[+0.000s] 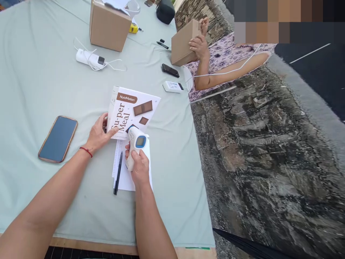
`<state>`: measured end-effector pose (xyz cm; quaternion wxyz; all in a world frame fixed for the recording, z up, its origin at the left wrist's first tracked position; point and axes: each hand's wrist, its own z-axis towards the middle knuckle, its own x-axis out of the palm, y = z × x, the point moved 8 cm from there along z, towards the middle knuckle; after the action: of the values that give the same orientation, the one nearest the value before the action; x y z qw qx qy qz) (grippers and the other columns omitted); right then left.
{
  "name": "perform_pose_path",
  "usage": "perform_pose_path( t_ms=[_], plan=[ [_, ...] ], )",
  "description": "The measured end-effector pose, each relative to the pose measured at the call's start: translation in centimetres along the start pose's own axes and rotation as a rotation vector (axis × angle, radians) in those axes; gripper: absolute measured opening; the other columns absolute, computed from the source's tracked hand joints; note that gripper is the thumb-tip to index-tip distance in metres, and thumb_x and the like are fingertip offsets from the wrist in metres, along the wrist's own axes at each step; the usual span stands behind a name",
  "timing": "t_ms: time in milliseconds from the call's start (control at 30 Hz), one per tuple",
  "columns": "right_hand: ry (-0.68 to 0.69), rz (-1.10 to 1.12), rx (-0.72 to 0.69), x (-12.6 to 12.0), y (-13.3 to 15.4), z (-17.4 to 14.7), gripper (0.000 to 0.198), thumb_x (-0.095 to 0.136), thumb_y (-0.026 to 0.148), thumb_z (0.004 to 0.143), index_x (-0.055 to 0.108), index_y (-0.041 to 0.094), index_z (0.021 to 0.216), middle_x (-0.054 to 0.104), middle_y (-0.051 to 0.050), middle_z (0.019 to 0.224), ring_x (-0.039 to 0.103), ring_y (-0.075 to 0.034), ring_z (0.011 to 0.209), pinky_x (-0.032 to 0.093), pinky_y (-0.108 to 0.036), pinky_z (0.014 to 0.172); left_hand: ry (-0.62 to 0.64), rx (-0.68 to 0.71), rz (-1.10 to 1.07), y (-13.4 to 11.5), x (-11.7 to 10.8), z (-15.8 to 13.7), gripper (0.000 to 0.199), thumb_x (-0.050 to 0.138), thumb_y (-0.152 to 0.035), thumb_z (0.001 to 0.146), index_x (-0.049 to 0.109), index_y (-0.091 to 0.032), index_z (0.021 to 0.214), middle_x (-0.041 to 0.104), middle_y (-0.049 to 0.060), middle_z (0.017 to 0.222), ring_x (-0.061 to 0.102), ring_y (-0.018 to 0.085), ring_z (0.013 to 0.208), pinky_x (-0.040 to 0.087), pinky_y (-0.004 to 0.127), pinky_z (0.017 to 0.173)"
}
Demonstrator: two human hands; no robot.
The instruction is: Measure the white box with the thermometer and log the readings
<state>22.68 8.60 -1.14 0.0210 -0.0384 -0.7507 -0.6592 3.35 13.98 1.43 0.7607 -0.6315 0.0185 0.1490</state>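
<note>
My left hand grips the lower left side of a white and brown meal box printed "NutriMotion Su-per Meal", thumb across its front. In my right hand is a white infrared thermometer with a blue-rimmed screen, held upright just in front of the box's lower right part. The screen faces me; its reading is too small to make out. Beneath both hands lie white paper sheets, partly hidden, with a black pen along their left side. A smartphone with a dark screen rests left of my left hand.
Across the table, another person's hand holds a cardboard box at the right edge. A larger carton, a white power bank with a cable, a black device and a white device stand farther back.
</note>
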Motion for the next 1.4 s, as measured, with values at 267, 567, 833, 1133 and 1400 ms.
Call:
perform_pose_path(
  t_ms=[267,567,833,1133,1400],
  plan=[
    [0.007,0.027,0.011,0.2,-0.5,-0.3,0.037,0.064,0.052,0.077,0.066,0.018,0.092,0.063,-0.002,0.081,0.053,-0.014,0.069,0.046,-0.028,0.065,0.027,-0.013,-0.012,-0.4,-0.1,0.0,0.067,0.070,-0.052,0.079,0.047,-0.017,0.132,0.066,0.014,0.122,0.066,0.028,0.110,0.056,0.042,0.091],
    [0.083,0.112,0.047,1.6,-0.7,-0.7,0.036,0.066,0.052,0.077,0.063,0.019,0.090,0.059,-0.001,0.076,0.053,-0.014,0.069,0.046,-0.030,0.066,0.048,0.014,-0.024,-0.3,0.1,0.2,0.070,0.070,-0.054,0.079,0.046,-0.017,0.133,0.068,0.013,0.120,0.066,0.028,0.109,0.056,0.040,0.089],
    [-0.010,0.206,0.099,0.9,1.6,-1.6,0.038,0.073,0.051,0.068,0.062,0.020,0.087,0.055,0.001,0.073,0.047,-0.013,0.066,0.039,-0.027,0.060,0.057,0.018,-0.001,-0.5,0.0,0.4,0.070,0.068,-0.059,0.080,0.047,-0.019,0.133,0.066,0.013,0.123,0.065,0.028,0.112,0.055,0.041,0.092],
    [-0.106,0.035,0.010,-3.9,3.8,-5.3,0.035,0.075,0.047,0.072,0.065,0.019,0.090,0.059,0.000,0.079,0.048,-0.013,0.067,0.042,-0.027,0.063,0.033,0.027,0.025,-0.1,-0.6,1.2,0.076,0.070,-0.064,0.076,0.048,-0.020,0.134,0.069,0.011,0.116,0.067,0.028,0.108,0.056,0.045,0.095],
    [-0.121,0.028,-0.028,-4.4,4.2,-7.0,0.034,0.073,0.048,0.074,0.067,0.019,0.092,0.060,0.000,0.078,0.050,-0.013,0.068,0.044,-0.027,0.063,0.031,0.055,0.009,0.2,-0.8,1.5,0.076,0.073,-0.062,0.075,0.049,-0.021,0.135,0.068,0.011,0.118,0.067,0.028,0.109,0.057,0.045,0.095]
  ],
)
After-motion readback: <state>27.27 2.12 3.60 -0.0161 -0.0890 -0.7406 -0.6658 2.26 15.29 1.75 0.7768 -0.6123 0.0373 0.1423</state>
